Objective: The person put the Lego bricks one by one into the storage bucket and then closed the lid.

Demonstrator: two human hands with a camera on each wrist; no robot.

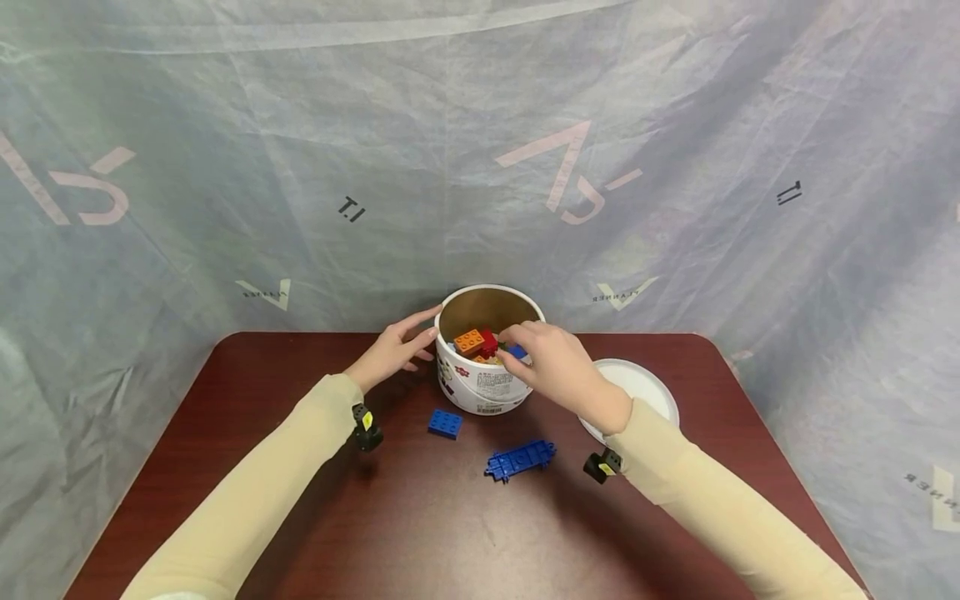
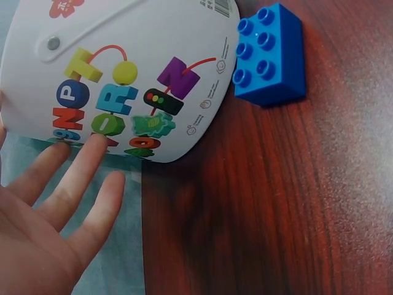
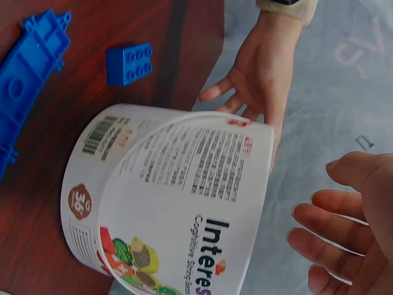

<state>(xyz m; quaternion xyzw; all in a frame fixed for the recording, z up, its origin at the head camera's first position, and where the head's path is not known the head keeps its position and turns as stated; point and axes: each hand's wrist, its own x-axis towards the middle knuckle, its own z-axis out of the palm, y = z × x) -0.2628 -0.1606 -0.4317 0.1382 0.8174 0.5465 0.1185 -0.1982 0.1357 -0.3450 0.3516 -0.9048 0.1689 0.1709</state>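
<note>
A white round bucket (image 1: 480, 387) with printed letters and a carry handle stands near the far edge of the table. Inside it lie an orange brick (image 1: 469, 342), a red brick (image 1: 488, 342) and other toy pieces. My left hand (image 1: 390, 354) rests its straight fingers on the bucket's left side; the left wrist view shows these fingers (image 2: 92, 163) spread along the printed wall. Over the opening reaches my right hand (image 1: 551, 358), its fingertips above the pieces. In the right wrist view, the fingers (image 3: 334, 227) are loosely bent and apart, with nothing visible between them.
In front of the bucket sits a blue six-stud brick (image 1: 446, 423). To its right lies a long blue toy chassis (image 1: 521, 459). A white round lid (image 1: 641, 387) is on the table under the right forearm. Grey printed cloth (image 1: 442, 183) hangs behind the table.
</note>
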